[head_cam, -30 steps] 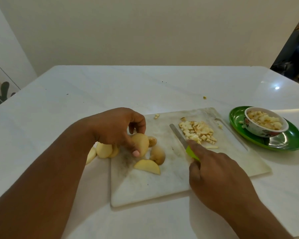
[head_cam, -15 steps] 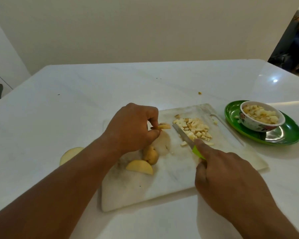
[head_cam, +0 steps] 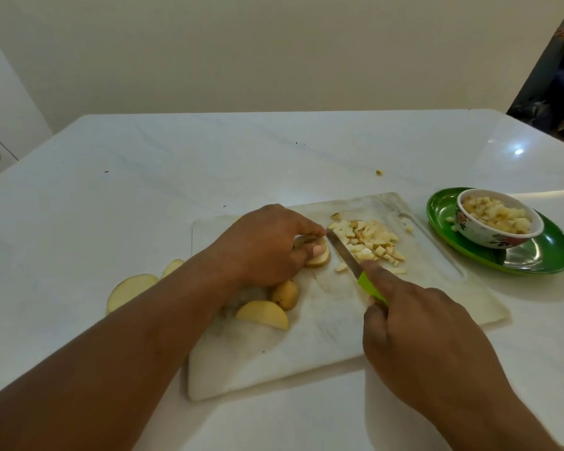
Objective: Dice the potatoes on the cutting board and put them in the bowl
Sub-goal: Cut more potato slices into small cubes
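The left hand (head_cam: pixel 267 245) pins a potato slice (head_cam: pixel 319 259) flat on the white cutting board (head_cam: pixel 323 336), fingers curled over it, while the right hand (head_cam: pixel 417 336) grips the green-handled knife (head_cam: pixel 355 266), blade tip just beside that slice. I'd say a fresh piece is about to be diced; the next stroke wants the blade clear of the fingertips. A diced heap (head_cam: pixel 368 242) waits on the board, and the bowl (head_cam: pixel 498 222) on its green plate (head_cam: pixel 541 255) already holds some. Three wedges (head_cam: pixel 262 314) lie near the wrist; the arm hides part of the slices (head_cam: pixel 134 289) off the board.
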A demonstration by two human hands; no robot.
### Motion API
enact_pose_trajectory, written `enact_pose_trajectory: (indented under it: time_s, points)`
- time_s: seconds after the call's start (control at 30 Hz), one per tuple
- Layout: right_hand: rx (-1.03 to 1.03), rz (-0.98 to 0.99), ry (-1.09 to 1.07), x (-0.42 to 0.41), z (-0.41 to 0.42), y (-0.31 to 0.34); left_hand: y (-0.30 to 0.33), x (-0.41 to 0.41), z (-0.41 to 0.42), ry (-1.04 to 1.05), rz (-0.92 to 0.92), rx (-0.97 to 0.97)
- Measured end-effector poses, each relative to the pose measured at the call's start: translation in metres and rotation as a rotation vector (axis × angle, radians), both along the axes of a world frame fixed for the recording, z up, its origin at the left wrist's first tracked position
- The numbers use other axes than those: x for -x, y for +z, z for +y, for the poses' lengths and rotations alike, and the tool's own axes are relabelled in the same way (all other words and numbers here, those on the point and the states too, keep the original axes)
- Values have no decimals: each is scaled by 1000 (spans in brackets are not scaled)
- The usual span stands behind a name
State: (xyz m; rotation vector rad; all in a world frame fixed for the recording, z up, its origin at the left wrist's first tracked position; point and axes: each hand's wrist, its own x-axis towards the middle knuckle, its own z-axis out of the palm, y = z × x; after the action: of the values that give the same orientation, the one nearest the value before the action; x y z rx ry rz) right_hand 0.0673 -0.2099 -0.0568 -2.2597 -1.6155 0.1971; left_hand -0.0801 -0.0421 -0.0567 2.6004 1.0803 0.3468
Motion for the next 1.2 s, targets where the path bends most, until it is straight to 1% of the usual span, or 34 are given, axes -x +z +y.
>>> enact_pose_trajectory:
  time_s: [0.23, 0.37, 0.4, 0.47, 0.53, 0.6, 0.63, 0.77, 0.87, 0.9, 0.97, 1.03, 1.1, 1.13, 1.2]
  points:
    - [-16, 52, -4, -2, -1, -3, 1, -3, 2, 53, -92, -38]
    - [-18, 68, -4, 1, -4, -1, 7, 5, 4, 156, -324, -104]
    - [-14, 69, -7, 2, -7, 0, 9, 9, 5, 188, -374, -88]
    - [20, 59, -11, 6, -15, 3, 11, 19, 6, 247, -406, -25]
    - [79, 39, -21, 12, -24, 5, 13, 28, 5, 285, -386, 89]
    - [151, 28, -25, 17, -30, 4, 16, 36, 4, 321, -307, 206]
    - [178, 25, -25, 18, -32, 3, 18, 39, 5, 339, -252, 227]
    - [222, 13, -34, 13, -38, -1, 25, 41, 6, 391, -75, 145]
    - [241, 11, -61, 7, -39, 1, 24, 36, 0, 415, 0, 15]
    - [240, 7, -68, 5, -40, 2, 22, 34, -2, 400, -14, -38]
    - [240, -5, -69, 3, -43, 4, 14, 27, -6, 288, -67, -94]
    - [263, -35, -45, 5, -47, 5, 7, 17, -11, 120, -75, -51]
    - [287, -65, -24, 8, -51, 4, 0, 7, -15, 2, 12, 3]
    - [293, -75, -24, 9, -52, 3, -2, 4, -15, -22, 48, 14]
    - [283, -80, -46, 5, -51, 1, -4, 0, -14, -13, 46, 20]
